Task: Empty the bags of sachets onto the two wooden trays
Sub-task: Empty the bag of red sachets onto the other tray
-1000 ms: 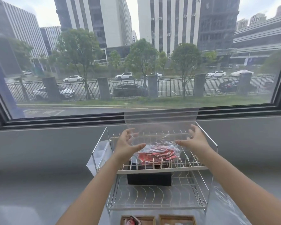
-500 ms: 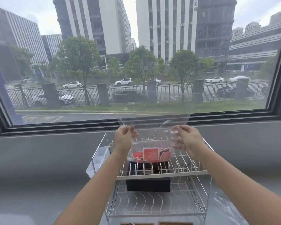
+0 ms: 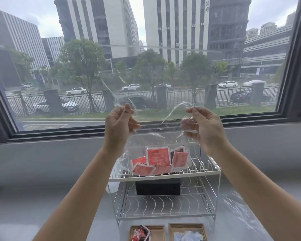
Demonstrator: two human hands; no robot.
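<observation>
Pinched between thumb and fingertips of left hand (image 3: 119, 125): one upper corner of clear plastic bag (image 3: 153, 141); remaining fingers loosely curled. Gripped by right hand (image 3: 202, 126): opposite upper corner, film bunched inside curled fingers, thumb on top. Bag mouth stretched between both hands, raised before the window (image 3: 146, 66); loose film flaps standing above the fingers. Hanging below the fingers, in the bag bottom: red rectangular sachets with white borders (image 3: 157, 156), piled. Bag bottom just above, possibly touching, upper tier of white two-tier wire rack (image 3: 163, 176); contact not determinable. On lower tier: black rectangular box (image 3: 157, 186). Nearest the camera, side by side in front of the rack: left wooden tray (image 3: 156, 231) holding red sachets, right wooden tray (image 3: 187, 227) holding pale blue items. Grey counter (image 3: 33, 206) surface open to both sides of the rack.
</observation>
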